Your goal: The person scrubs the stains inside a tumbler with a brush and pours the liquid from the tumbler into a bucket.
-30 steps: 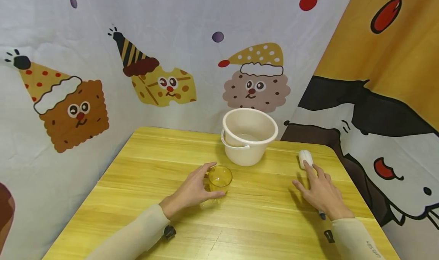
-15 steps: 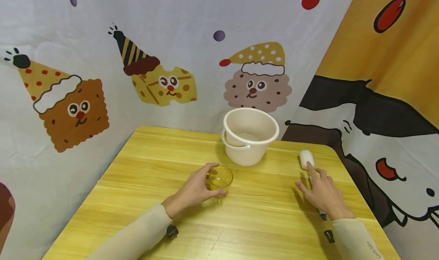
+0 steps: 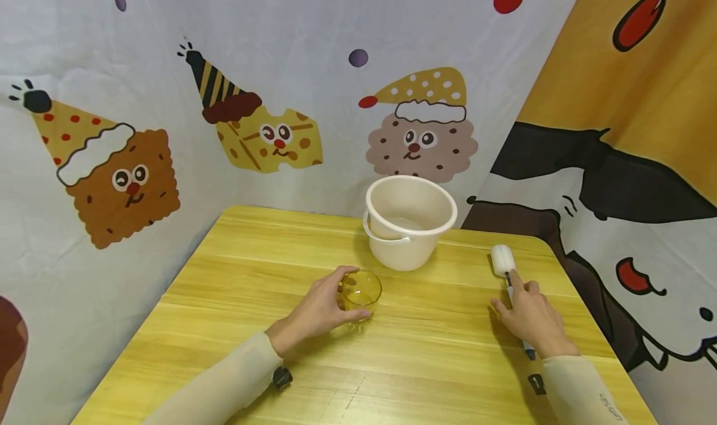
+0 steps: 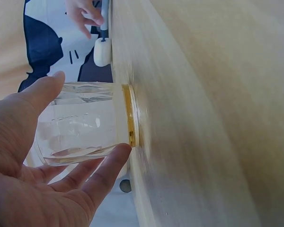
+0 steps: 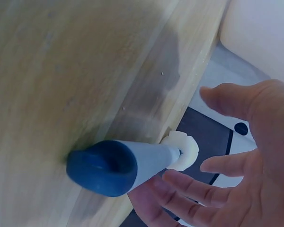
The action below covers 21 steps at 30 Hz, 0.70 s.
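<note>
An amber drinking glass (image 3: 361, 294) stands upright on the wooden table. My left hand (image 3: 316, 307) holds it from the left side, thumb at the near side and fingers round the far side. Close up in the left wrist view, the glass (image 4: 80, 123) looks clear with a yellow base on the tabletop. On the right lies a sponge bottle brush, its white head (image 3: 502, 260) pointing away. Over the brush's handle hangs my right hand (image 3: 531, 316), thumb apart from it. In the right wrist view the fingers (image 5: 194, 194) reach beside the handle (image 5: 151, 158), which has a blue end.
A cream bucket (image 3: 403, 251) with a drooping handle stands at the back of the table (image 3: 252, 244). Cartoon-printed cloth (image 3: 313, 39) hangs behind it. A small black thing (image 3: 536, 384) lies by the right sleeve.
My right hand has moved slightly right and back toward me, from the brush head onto the handle area, baring more of the brush. The left hand stays at the glass.
</note>
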### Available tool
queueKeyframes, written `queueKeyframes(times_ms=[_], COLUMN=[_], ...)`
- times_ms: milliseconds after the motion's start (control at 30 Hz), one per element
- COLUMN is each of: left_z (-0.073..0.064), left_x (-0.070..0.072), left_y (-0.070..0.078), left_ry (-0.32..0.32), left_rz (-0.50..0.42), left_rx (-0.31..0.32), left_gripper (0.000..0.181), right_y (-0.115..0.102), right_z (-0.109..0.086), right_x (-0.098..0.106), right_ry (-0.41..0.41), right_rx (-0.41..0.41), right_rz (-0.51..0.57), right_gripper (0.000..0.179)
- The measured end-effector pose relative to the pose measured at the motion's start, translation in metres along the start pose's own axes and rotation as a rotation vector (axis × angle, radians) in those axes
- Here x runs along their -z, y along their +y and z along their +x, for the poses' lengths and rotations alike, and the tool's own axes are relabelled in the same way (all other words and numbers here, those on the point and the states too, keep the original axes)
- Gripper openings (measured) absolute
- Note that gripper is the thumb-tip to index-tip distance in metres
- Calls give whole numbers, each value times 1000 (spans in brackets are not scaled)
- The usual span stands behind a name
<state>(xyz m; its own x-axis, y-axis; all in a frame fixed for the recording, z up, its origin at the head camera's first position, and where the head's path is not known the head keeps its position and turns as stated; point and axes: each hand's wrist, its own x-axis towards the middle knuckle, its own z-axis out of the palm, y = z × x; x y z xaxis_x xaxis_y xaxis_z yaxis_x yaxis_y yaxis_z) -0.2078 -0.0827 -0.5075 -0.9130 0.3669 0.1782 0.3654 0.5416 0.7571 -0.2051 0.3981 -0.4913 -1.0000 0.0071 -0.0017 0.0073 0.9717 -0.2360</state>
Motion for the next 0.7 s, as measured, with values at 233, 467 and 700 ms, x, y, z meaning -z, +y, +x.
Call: queueKeyframes(times_ms=[233, 467, 700], left_z=[0, 1, 1], left_x=[0, 0, 2], left_y=[-1, -1, 1], left_ry=[-3, -8, -12], left_rz=[-15, -11, -24], left_rx=[12, 18, 24], left_gripper=[97, 97, 97], right_y=[0, 1, 2], right_z=[1, 2, 2], right_x=[3, 2, 2], right_ry=[-55, -65, -73], right_rx=[-35, -55, -69], right_rz=[-10, -18, -8], right_gripper=[95, 71, 40])
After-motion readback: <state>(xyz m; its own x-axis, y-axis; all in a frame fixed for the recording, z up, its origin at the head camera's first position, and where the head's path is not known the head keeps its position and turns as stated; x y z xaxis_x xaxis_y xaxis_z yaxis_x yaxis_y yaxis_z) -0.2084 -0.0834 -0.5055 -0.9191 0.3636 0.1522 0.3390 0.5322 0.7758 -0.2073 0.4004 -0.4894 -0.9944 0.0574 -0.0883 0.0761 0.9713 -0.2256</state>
